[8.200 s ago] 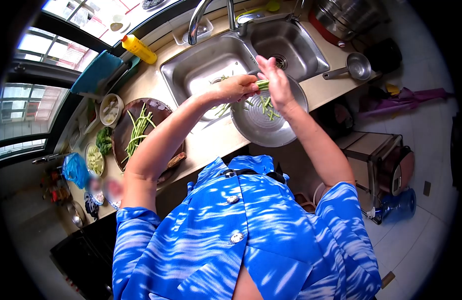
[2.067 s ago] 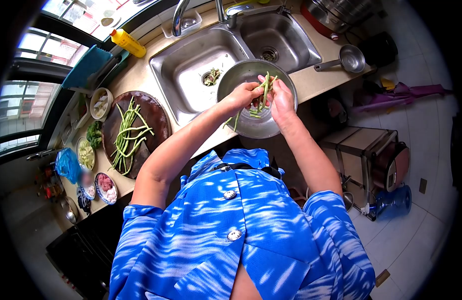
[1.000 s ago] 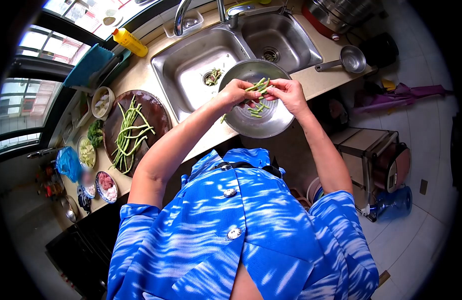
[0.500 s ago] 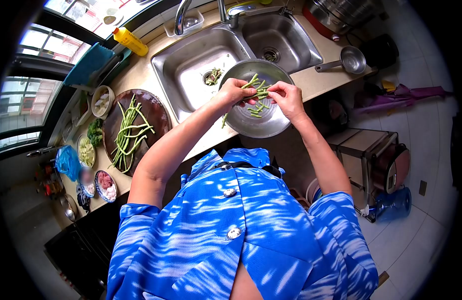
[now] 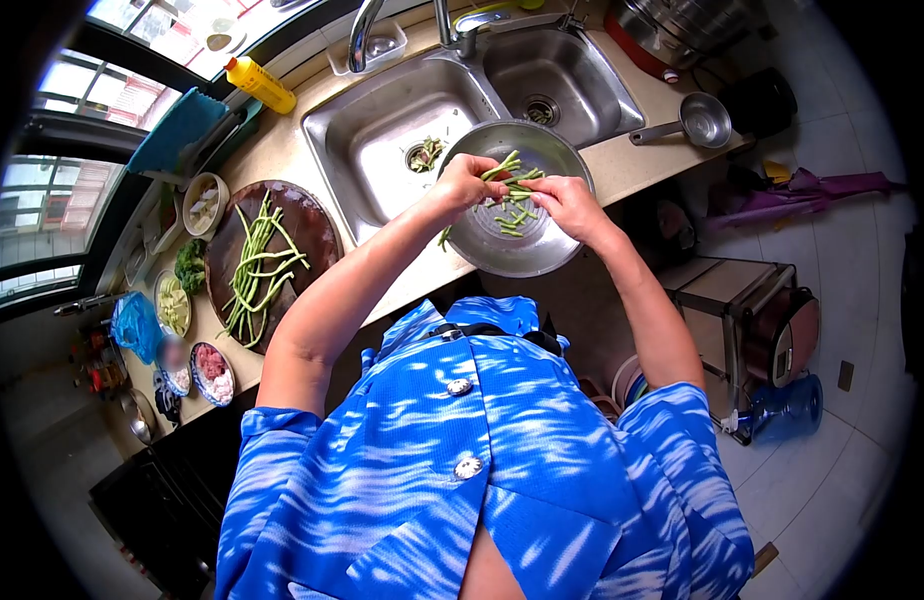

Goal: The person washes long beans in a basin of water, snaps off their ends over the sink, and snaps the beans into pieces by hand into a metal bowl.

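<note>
Over a round metal basin [image 5: 527,262], my left hand [image 5: 469,186] is closed around a small bunch of green beans [image 5: 507,163]. The fingers of my right hand [image 5: 574,207] are pinched on the ends of the beans, close to my left fingertips. Short bean pieces [image 5: 515,222] lie in the basin beneath. To the left, long whole beans [image 5: 262,265] lie in a pile on a round dark cutting board [image 5: 322,225].
Behind the basin is a double sink [image 5: 362,130] with scraps at its left drain. A saucepan [image 5: 704,120] stands at the right, a yellow bottle [image 5: 260,84] at the back left. Left of the board are broccoli [image 5: 190,265] and a plate of meat [image 5: 214,372].
My right hand has shifted slightly left, closer to my left hand, its fingers now pressed on the beans. The pile on the board is unchanged.
</note>
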`<action>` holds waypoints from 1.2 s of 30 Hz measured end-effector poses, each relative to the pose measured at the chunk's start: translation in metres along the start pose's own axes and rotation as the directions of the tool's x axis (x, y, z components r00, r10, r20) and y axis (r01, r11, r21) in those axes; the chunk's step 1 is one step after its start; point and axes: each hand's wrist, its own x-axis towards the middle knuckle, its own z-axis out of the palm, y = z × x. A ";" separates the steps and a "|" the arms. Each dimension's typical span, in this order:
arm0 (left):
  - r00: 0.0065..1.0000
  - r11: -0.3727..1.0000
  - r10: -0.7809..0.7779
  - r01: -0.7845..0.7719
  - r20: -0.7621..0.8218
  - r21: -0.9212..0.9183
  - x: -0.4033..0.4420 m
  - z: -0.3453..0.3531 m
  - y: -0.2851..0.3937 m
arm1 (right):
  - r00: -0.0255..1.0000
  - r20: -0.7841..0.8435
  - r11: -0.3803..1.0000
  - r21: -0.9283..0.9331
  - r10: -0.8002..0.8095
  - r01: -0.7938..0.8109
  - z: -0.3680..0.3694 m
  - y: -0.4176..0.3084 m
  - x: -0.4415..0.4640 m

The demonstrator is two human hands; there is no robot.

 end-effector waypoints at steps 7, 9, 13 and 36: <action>0.974 0.917 0.174 -0.106 -0.146 0.384 -0.007 0.019 0.014 | 0.978 -0.167 0.906 -0.422 -0.123 0.042 0.013 -0.002 0.000; 0.964 0.905 0.198 -0.111 -0.176 0.410 -0.010 0.024 0.021 | 0.965 -0.219 0.913 -0.405 -0.144 0.045 0.017 -0.003 0.000; 0.938 0.797 0.312 -0.173 -0.150 0.578 -0.012 0.025 0.030 | 0.939 -0.280 0.925 -0.369 -0.201 0.088 0.015 -0.008 -0.001; 0.444 0.217 0.893 -0.565 0.072 0.796 -0.012 0.026 0.037 | 0.853 0.416 -0.513 0.830 0.314 -0.217 0.023 -0.038 0.021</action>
